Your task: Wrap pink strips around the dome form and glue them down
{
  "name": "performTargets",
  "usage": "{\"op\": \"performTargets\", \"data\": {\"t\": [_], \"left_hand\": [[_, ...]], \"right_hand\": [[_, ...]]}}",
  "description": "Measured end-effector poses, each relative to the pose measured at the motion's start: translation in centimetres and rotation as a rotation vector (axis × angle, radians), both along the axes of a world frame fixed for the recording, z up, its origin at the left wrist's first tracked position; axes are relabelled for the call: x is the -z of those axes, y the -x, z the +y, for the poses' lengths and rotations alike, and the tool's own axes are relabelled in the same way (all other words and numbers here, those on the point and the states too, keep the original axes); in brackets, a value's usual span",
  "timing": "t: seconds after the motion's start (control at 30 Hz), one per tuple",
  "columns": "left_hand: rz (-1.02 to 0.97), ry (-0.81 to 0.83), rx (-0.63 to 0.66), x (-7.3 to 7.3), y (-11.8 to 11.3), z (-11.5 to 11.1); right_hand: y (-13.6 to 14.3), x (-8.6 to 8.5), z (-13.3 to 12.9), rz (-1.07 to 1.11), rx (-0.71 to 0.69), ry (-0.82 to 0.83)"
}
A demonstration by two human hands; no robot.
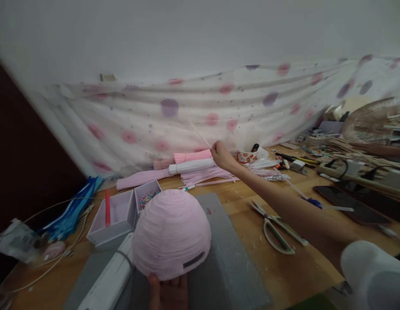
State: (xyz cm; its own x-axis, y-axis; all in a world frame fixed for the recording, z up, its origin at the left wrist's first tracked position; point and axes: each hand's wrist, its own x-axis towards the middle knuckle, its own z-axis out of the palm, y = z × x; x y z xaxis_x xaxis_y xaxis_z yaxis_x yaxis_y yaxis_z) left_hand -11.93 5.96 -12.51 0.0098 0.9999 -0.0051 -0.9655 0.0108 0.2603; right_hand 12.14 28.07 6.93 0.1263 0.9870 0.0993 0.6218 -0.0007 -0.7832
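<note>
A pale pink dome (172, 232), ridged as if wrapped in rows of fuzzy stems, sits over the grey cutting mat, with a dark slot-like patch near its lower rim. My left hand (169, 292) grips that rim from below, thumb in front and fingers underneath. Stretched out toward the back of the table, my right hand (221, 154) is closed in a pinch on a thin pale pipe cleaner (201, 134), which points up and left. Bundles of pink and white pipe cleaners (192, 166) lie just below and left of that hand.
Scissors (274, 226) lie right of the cutting mat (234, 254). A white box (99, 237) with a red stick and a smaller tray of beads (148, 198) stand left. Blue pipe cleaners (73, 211) and cables lie farther left. Phones (348, 204) and wooden sticks are right.
</note>
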Motion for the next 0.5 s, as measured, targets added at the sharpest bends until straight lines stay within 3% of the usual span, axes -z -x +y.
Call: {"op": "performTargets", "data": {"t": [0.07, 0.13, 0.3, 0.4, 0.5], "left_hand": [[-0.008, 0.015, -0.004, -0.2, -0.1, -0.1], [-0.017, 0.037, -0.012, -0.3, -0.3, -0.2], [-0.016, 0.117, -0.048, -0.5, -0.5, -0.1], [-0.020, 0.188, -0.095, -0.5, -0.5, 0.4], [-0.006, 0.208, -0.128, -0.4, -0.5, 0.8]], "right_hand": [[0.8, -0.1, -2.9, 0.199, -0.041, 0.120], [1.4, 1.4, -6.8, 0.397, -0.114, 0.308], [2.4, 8.5, -17.1, 0.831, -0.210, 0.817], [3.4, 11.6, -20.0, 1.130, -0.225, 0.834], [4.8, 13.0, -20.3, 1.389, -0.232, 0.726]]}}
